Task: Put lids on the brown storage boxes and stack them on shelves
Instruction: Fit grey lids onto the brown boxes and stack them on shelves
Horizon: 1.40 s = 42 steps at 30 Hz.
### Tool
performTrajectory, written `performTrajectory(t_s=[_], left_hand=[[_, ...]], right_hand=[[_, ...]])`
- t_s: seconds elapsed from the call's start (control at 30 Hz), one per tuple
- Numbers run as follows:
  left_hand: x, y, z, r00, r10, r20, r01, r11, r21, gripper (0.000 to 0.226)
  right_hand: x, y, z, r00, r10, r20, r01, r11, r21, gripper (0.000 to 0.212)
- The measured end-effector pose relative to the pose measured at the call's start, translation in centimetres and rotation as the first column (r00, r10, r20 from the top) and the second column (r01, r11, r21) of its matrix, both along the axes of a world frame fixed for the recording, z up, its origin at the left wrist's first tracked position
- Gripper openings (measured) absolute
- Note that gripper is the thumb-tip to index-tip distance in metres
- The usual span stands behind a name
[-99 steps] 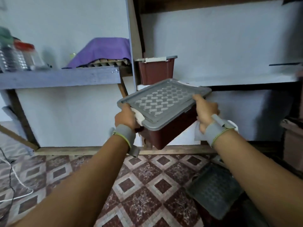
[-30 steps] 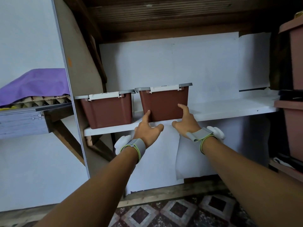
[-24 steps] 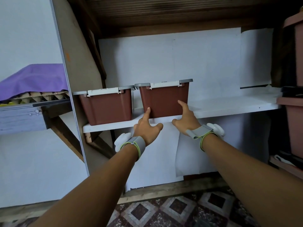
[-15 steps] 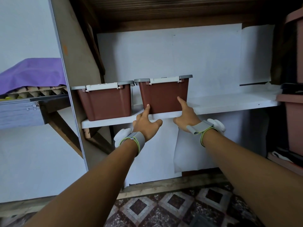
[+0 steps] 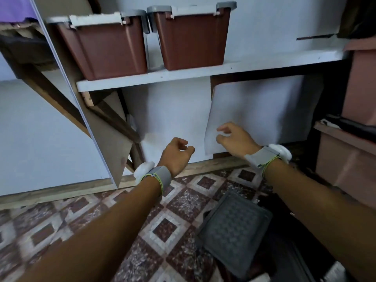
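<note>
Two brown storage boxes with grey lids stand side by side on the white shelf [image 5: 254, 64]: the left box [image 5: 105, 51] and the right box [image 5: 193, 41]. Both of my hands hang well below the shelf, holding nothing. My left hand [image 5: 176, 156] has its fingers loosely curled. My right hand [image 5: 236, 140] has its fingers apart, in front of a hanging white sheet. A dark grey lid [image 5: 234, 231] lies on the tiled floor at the lower right.
A slanted board [image 5: 97, 123] and wooden braces stand left of the shelf. Large brownish containers [image 5: 350, 155] are stacked at the right edge. A purple cloth [image 5: 14, 9] shows at the top left. Patterned tiles [image 5: 162, 231] cover the floor.
Both hands have left the right box and dropped below the shelf. The view has tilted down toward the floor, bringing the grey lid into sight.
</note>
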<state>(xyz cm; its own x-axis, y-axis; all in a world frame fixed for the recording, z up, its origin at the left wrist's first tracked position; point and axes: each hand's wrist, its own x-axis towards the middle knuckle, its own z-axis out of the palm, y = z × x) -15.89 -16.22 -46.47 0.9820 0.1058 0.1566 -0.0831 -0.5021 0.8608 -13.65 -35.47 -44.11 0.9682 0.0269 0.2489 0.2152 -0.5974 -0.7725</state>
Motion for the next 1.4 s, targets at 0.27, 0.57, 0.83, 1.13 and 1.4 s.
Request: performTrajectory(t_s=[0.27,0.57,0.83,1.13,1.4], left_hand=[[-1.7,0.9,-15.4,0.917,-0.104,-0.386,0.136,0.989,0.059,0.032],[-3.6,-1.1,-29.6,0.722,-0.09,-0.687,0.073,0.996,-0.054,0.038],[-5.9,-4.7,-35.8,0.537,-0.328,-0.777,-0.209,0.841,-0.499,0.059],[-5.7,-6.7,-37.3,0.622,-0.269,-0.735,-0.418,0.68,-0.602,0.033],[-6.7,-5.5,-36.3,0.67,-0.204,-0.714,-0.419,0.69,-0.59,0.035]], right_hand=[[-3.5,-3.8,-15.6,0.908,-0.123,-0.4,0.082,0.99,-0.119,0.02],[-8.1,-7.8,-30.1,0.689,-0.446,-0.572,0.431,0.886,-0.172,0.041],[-8.6,-8.2,-35.4,0.563,-0.467,-0.682,0.505,0.847,-0.164,0.072],[-8.1,-8.2,-37.4,0.539,-0.446,-0.715,0.609,0.792,-0.035,0.043],[-8.2,-5.7,-36.2,0.664,-0.414,-0.623,0.543,0.84,0.02,0.037]])
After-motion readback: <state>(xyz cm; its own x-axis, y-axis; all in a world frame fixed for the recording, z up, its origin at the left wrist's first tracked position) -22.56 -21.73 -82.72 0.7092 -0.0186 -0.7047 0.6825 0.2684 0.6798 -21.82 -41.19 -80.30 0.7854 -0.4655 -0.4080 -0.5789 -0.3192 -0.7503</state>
